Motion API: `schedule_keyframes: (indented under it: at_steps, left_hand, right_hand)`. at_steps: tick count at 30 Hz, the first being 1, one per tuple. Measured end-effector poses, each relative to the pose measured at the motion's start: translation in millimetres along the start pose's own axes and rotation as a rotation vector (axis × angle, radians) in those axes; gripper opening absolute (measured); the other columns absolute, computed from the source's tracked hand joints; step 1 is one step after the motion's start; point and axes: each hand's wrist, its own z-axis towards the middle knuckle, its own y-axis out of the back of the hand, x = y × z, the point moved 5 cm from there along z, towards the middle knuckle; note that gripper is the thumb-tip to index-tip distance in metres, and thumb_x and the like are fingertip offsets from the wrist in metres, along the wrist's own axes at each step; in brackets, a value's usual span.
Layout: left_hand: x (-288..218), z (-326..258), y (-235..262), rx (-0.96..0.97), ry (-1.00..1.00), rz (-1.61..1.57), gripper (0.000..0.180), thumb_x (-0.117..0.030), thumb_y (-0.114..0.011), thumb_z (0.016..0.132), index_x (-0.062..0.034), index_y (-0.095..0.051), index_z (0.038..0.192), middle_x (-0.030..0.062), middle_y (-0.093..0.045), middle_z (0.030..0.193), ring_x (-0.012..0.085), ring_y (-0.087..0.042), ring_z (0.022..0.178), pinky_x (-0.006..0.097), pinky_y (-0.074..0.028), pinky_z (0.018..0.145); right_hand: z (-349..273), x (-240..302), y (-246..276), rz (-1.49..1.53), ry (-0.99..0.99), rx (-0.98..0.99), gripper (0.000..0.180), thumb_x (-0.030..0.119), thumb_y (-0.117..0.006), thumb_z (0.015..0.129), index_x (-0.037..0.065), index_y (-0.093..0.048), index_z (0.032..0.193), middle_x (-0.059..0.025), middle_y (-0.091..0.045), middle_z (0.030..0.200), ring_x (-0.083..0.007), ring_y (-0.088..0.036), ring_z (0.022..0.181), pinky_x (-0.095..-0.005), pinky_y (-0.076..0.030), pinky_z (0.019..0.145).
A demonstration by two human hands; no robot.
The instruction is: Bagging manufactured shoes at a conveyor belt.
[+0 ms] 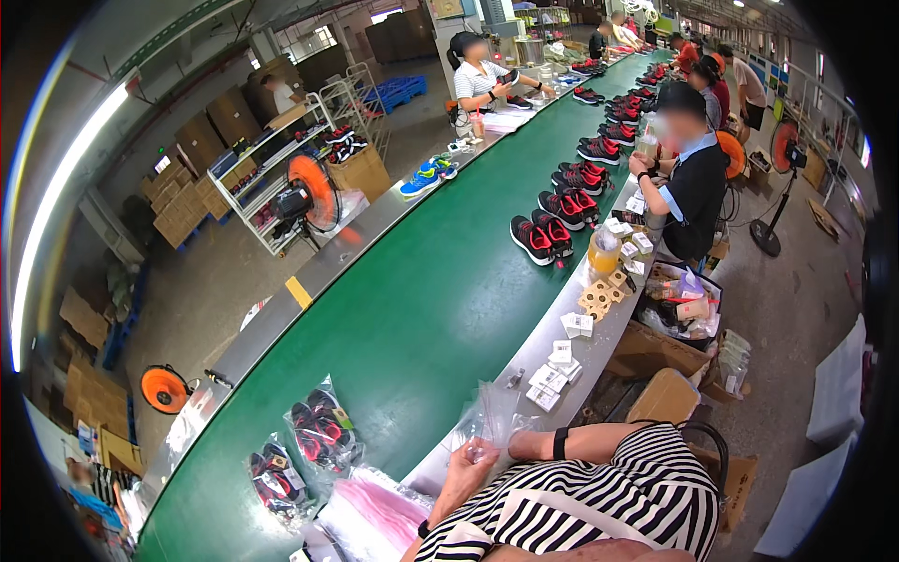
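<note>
In front of my body, a clear plastic bag stands up in crumpled folds at the near edge of the belt. My left hand is closed on its lower left part, fingers bent inward. My right hand, below a black wristband, grips the bag's right side; the plastic partly covers its fingers. Left of my hands lies a stack of pink and clear plastic bags. Beyond it, two bagged pairs of black and red sneakers, one pair farther and another pair nearer, rest on the green belt.
The green conveyor belt runs away to the upper right, carrying a row of black and red sneakers. Small white boxes and brown tags line the right ledge. A co-worker stands farther along; blue shoes sit opposite.
</note>
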Motion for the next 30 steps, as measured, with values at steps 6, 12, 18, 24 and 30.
schedule_keyframes:
  at_steps: [6, 12, 18, 24, 30]
  left_hand:
    - [-14.4, 1.5, 14.8, -0.103, -0.03, -0.037, 0.007, -0.008, -0.062, 0.078, -0.0034, -0.058, 0.082, -0.0014, -0.057, 0.074, 0.0061, -0.049, 0.066, 0.021, -0.04, 0.06]
    - [-25.8, 1.8, 38.3, -0.233, -0.068, -0.119, 0.003, -0.005, -0.06, 0.078, -0.005, -0.058, 0.08, -0.0031, -0.055, 0.073, 0.0056, -0.048, 0.066, 0.02, -0.039, 0.059]
    - [-28.9, 0.2, 40.5, -0.254, -0.118, -0.105, 0.005, -0.006, -0.061, 0.077, -0.0054, -0.056, 0.078, -0.0039, -0.054, 0.073, 0.004, -0.046, 0.066, 0.019, -0.037, 0.06]
    - [-34.1, -1.6, 44.9, -0.197, -0.149, -0.116, 0.008, -0.008, -0.063, 0.078, -0.0048, -0.056, 0.08, -0.0034, -0.054, 0.074, 0.0045, -0.047, 0.066, 0.019, -0.038, 0.06]
    - [-48.0, -7.7, 48.4, -0.147, -0.086, -0.202, 0.013, -0.012, -0.063, 0.079, -0.0029, -0.058, 0.086, -0.0018, -0.056, 0.076, 0.0061, -0.05, 0.066, 0.021, -0.042, 0.059]
  right_hand:
    - [37.5, 18.1, 30.9, 0.046, -0.272, 0.188, 0.029, 0.026, -0.053, 0.07, 0.009, -0.066, 0.089, -0.0157, -0.063, 0.09, -0.0306, -0.061, 0.081, -0.0401, -0.047, 0.074]
    - [37.7, 48.4, 102.6, 0.017, -0.362, 0.205, 0.031, 0.027, -0.051, 0.07, 0.008, -0.066, 0.089, -0.0158, -0.064, 0.09, -0.0305, -0.062, 0.082, -0.0403, -0.047, 0.073]
    - [35.2, 59.5, 118.5, -0.02, -0.371, 0.201, 0.031, 0.028, -0.052, 0.071, 0.006, -0.066, 0.087, -0.0152, -0.064, 0.084, -0.0302, -0.062, 0.078, -0.04, -0.048, 0.071]
    - [39.1, 60.9, 113.7, -0.045, -0.337, 0.166, 0.032, 0.032, -0.054, 0.071, 0.008, -0.066, 0.089, -0.0123, -0.064, 0.083, -0.0288, -0.062, 0.078, -0.0388, -0.048, 0.071]
    - [32.1, 61.0, 135.4, 0.235, -0.3, 0.074, 0.029, 0.033, -0.054, 0.074, 0.011, -0.065, 0.089, -0.0127, -0.064, 0.085, -0.0284, -0.061, 0.079, -0.0383, -0.046, 0.071]
